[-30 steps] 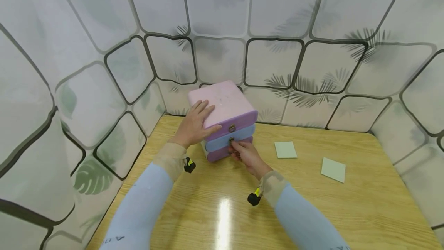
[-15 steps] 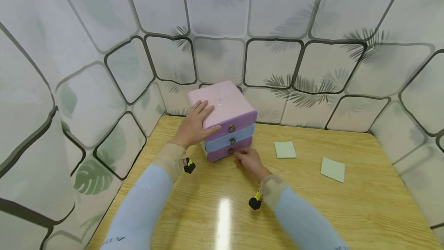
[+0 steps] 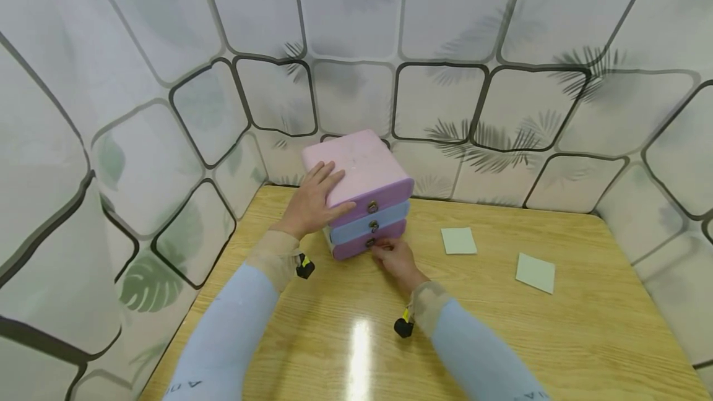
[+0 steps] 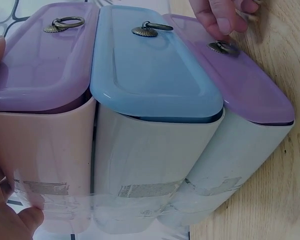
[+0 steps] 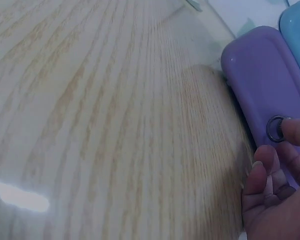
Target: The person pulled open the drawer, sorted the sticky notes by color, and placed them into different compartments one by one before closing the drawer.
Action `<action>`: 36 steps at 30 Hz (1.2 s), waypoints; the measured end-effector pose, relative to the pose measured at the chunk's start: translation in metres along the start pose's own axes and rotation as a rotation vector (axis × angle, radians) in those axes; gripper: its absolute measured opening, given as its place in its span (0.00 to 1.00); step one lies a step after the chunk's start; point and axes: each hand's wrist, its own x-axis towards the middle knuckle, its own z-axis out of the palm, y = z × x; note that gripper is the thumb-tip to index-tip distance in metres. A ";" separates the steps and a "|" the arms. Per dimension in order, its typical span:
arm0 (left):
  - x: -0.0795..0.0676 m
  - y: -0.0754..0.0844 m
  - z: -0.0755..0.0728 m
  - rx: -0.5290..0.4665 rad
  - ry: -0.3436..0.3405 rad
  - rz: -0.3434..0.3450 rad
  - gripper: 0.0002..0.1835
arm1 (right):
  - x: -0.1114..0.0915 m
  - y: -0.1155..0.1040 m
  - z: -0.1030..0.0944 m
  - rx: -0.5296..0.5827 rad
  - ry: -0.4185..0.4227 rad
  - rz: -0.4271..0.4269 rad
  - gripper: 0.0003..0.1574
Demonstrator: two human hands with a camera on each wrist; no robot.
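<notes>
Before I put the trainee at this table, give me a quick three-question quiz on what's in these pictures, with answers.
1. Multiple choice: on the three-drawer plastic box with the pale pink top, which rounded front is blue? A) top B) middle C) bottom
2. True or false: the two flat, pale green squares overlap each other.
3. Short answer: which hand has its fingers at the dark metal ring on the bottom drawer front?

Key:
1. B, the middle front.
2. False: wood-grained table shows between the left-hand square and the right-hand square.
3. The right hand.
</notes>
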 end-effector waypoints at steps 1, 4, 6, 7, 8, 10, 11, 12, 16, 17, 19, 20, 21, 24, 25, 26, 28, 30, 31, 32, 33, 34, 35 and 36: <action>0.000 0.000 0.000 -0.001 -0.001 -0.002 0.45 | 0.000 0.000 0.000 -0.008 0.003 0.001 0.10; -0.001 0.000 -0.001 -0.005 -0.001 -0.004 0.45 | 0.001 -0.001 0.000 -0.018 0.003 -0.002 0.10; -0.001 0.000 -0.001 -0.007 0.000 -0.003 0.45 | 0.000 -0.002 -0.001 0.008 -0.007 0.011 0.09; -0.001 0.001 -0.001 -0.010 0.002 -0.002 0.45 | 0.000 -0.002 -0.001 0.031 -0.016 0.022 0.09; -0.001 0.001 0.000 -0.014 0.005 -0.001 0.45 | 0.000 -0.002 -0.001 0.054 -0.023 0.032 0.09; -0.001 0.000 0.000 -0.019 0.008 0.002 0.45 | 0.000 -0.001 0.000 0.100 -0.035 0.049 0.09; -0.001 0.000 0.000 -0.024 0.010 0.004 0.45 | 0.000 -0.001 0.000 0.120 -0.038 0.057 0.09; -0.001 0.000 0.000 -0.026 0.014 0.006 0.45 | 0.000 -0.001 0.001 0.138 -0.040 0.059 0.09; -0.002 0.000 0.000 -0.030 0.018 0.009 0.45 | 0.001 0.000 0.003 0.161 -0.048 0.075 0.11; -0.002 0.000 0.000 -0.029 0.019 0.011 0.45 | 0.002 0.000 0.003 0.161 -0.050 0.079 0.11; -0.002 0.000 0.000 -0.027 0.019 0.013 0.45 | 0.002 0.000 0.002 0.158 -0.057 0.084 0.11; -0.002 0.000 0.000 -0.025 0.018 0.013 0.45 | 0.002 0.000 0.002 0.158 -0.059 0.088 0.11; -0.002 0.000 0.000 -0.024 0.018 0.013 0.45 | 0.002 0.001 0.002 0.162 -0.061 0.087 0.11; -0.001 0.000 0.001 -0.024 0.016 0.014 0.45 | 0.002 0.001 0.002 0.156 -0.066 0.081 0.12; -0.001 0.000 0.001 -0.023 0.015 0.013 0.45 | 0.002 0.002 0.002 0.152 -0.068 0.075 0.13; -0.001 0.000 0.001 -0.023 0.013 0.013 0.45 | 0.002 0.002 0.003 0.150 -0.069 0.072 0.13; -0.001 0.000 0.001 -0.021 0.011 0.012 0.45 | 0.001 0.001 0.003 0.141 -0.070 0.066 0.14; -0.001 -0.001 0.001 -0.021 0.010 0.011 0.45 | 0.001 0.001 0.003 0.137 -0.071 0.063 0.15; -0.001 -0.001 0.001 -0.021 0.010 0.010 0.45 | 0.001 0.001 0.003 0.135 -0.073 0.063 0.15; -0.001 -0.001 0.001 -0.021 0.010 0.010 0.45 | 0.000 0.001 0.003 0.137 -0.074 0.063 0.15; -0.001 -0.001 0.001 -0.021 0.012 0.009 0.45 | 0.000 0.001 0.003 0.137 -0.076 0.063 0.16; -0.001 -0.001 0.001 -0.021 0.012 0.009 0.45 | 0.000 0.000 0.003 0.137 -0.078 0.061 0.16; -0.001 -0.001 0.001 -0.023 0.014 0.008 0.45 | 0.000 0.000 0.003 0.140 -0.082 0.060 0.17; -0.001 -0.001 0.001 -0.024 0.014 0.008 0.45 | 0.000 0.000 0.004 0.142 -0.085 0.060 0.17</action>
